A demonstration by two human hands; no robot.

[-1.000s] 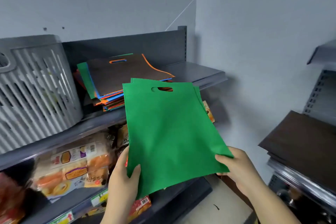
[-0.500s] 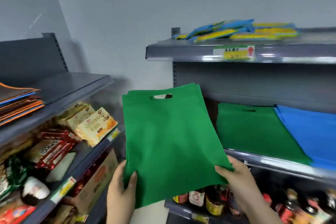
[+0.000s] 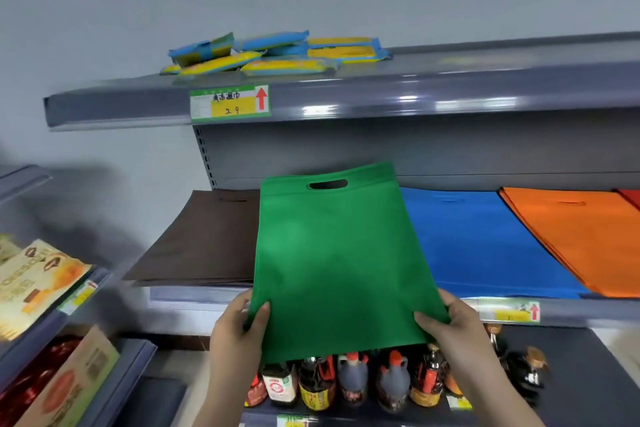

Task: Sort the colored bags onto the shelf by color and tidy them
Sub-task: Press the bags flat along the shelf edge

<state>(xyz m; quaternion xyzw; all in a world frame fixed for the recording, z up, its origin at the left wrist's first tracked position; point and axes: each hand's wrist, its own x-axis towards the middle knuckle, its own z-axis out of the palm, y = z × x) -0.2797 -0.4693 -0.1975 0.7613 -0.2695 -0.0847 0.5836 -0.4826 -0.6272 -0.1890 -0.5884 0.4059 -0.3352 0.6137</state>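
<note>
I hold a flat green bag [image 3: 339,260] with a cut-out handle at its top, over the middle shelf [image 3: 568,312]. My left hand [image 3: 239,329] pinches its lower left corner, thumb on top. My right hand [image 3: 450,326] pinches the lower right corner the same way. The bag's upper part reaches over the shelf between a brown pile [image 3: 204,239] on the left and a blue pile [image 3: 481,239] on the right. Further right lie an orange pile [image 3: 575,232] and the edge of a red one [image 3: 632,196]. The green pile seen earlier is hidden behind the held bag.
The upper shelf [image 3: 381,97] carries blue and yellow packets [image 3: 273,54] and a price tag. Bottles [image 3: 356,381] stand on the shelf below my hands. To the left, another shelf unit holds snack packs [image 3: 31,277] and a carton [image 3: 69,388].
I have turned right, from the left shelf with the mixed pile to the shelf of sorted piles. The green bag has come with me and now hangs over the middle shelf.
</note>
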